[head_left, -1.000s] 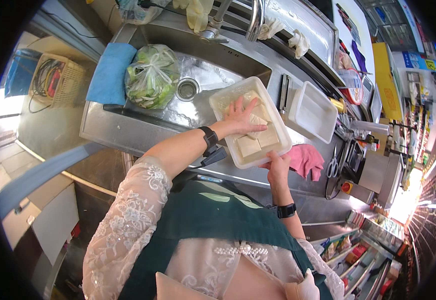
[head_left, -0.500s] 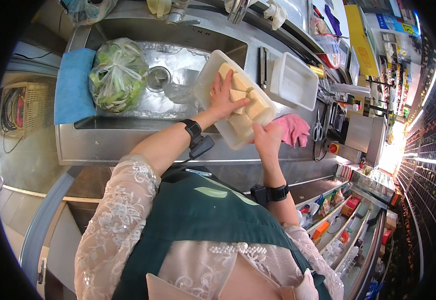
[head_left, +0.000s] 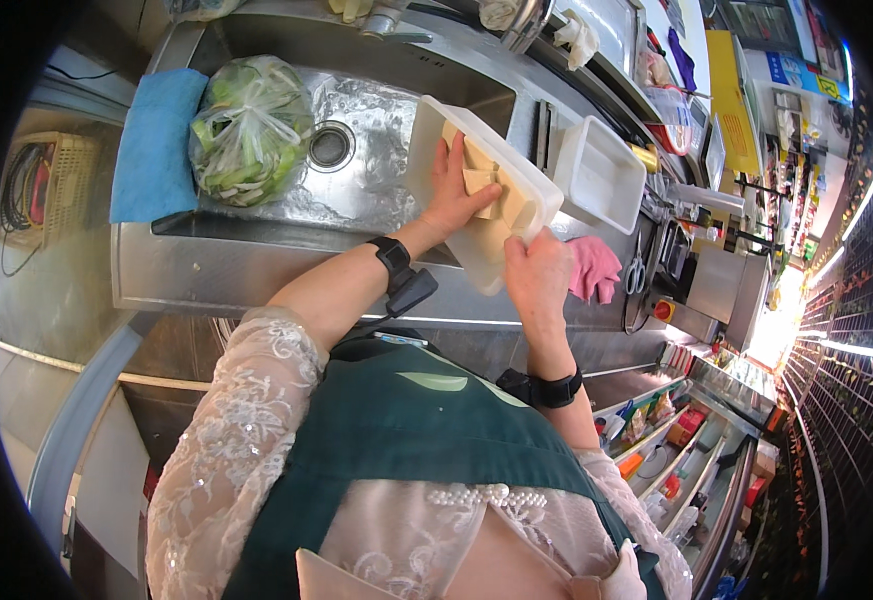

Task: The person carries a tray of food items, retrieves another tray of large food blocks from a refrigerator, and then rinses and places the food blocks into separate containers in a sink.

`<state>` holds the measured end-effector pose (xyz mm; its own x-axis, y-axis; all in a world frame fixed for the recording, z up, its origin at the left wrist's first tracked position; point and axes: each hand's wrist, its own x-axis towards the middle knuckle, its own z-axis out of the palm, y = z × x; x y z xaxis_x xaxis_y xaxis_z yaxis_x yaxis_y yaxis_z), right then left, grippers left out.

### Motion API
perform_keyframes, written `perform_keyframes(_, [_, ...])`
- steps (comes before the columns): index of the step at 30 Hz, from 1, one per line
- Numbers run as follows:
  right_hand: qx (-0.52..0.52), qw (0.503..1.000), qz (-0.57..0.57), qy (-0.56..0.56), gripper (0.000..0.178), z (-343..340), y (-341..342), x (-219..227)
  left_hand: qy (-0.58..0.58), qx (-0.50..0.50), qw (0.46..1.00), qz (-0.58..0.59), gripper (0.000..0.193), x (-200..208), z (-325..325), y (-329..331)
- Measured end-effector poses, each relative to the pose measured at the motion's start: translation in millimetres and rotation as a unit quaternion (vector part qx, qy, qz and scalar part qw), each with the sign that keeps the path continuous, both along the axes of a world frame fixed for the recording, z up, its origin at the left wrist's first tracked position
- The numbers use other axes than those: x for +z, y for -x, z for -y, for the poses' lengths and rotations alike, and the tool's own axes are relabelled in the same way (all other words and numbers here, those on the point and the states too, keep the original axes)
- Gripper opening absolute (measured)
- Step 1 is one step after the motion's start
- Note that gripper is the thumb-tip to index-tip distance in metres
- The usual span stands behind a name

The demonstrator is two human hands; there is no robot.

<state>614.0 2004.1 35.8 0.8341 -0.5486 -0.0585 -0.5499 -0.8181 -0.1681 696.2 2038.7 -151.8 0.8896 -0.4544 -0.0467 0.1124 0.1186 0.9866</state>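
My right hand (head_left: 539, 272) is closed on the near right rim of a white plastic tub (head_left: 483, 262). The tub is tipped up steeply on its side, leaning left over the sink's right part. Inside are several thick cream-coloured blocks that look like tofu (head_left: 488, 187). Flat against these blocks lies my left hand (head_left: 453, 192), its fingers stretched and thumb spread, bracing them within the tub. The tub's wall and my left hand hide part of the blocks.
A knotted clear bag of green vegetables (head_left: 252, 130) sits at the left of the metal sink (head_left: 356, 228), beside a blue towel (head_left: 159, 145). The drain (head_left: 332, 146) shows. Right of the tub are a white tray (head_left: 599, 178), a pink cloth (head_left: 593, 269) and scissors (head_left: 635, 274).
The tub has tipped further onto its side, with both hands still on it. The clear liquid that was falling beside its left edge no longer shows, and the drain is plainer to see.
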Motion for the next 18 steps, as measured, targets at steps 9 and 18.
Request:
perform_keyframes(9, [0.026, 0.998, -0.011, 0.064, 0.022, -17.6, -14.4, 18.0, 0.040, 0.017, 0.999, -0.027, 0.112, 7.8, -3.5, -4.0])
perform_keyframes(18, [0.049, 0.996, 0.000, 0.076, 0.022, -27.2, -14.2, 21.1, 0.059, 0.008, 0.997, -0.043, 0.111, 11.5, -10.3, -1.5])
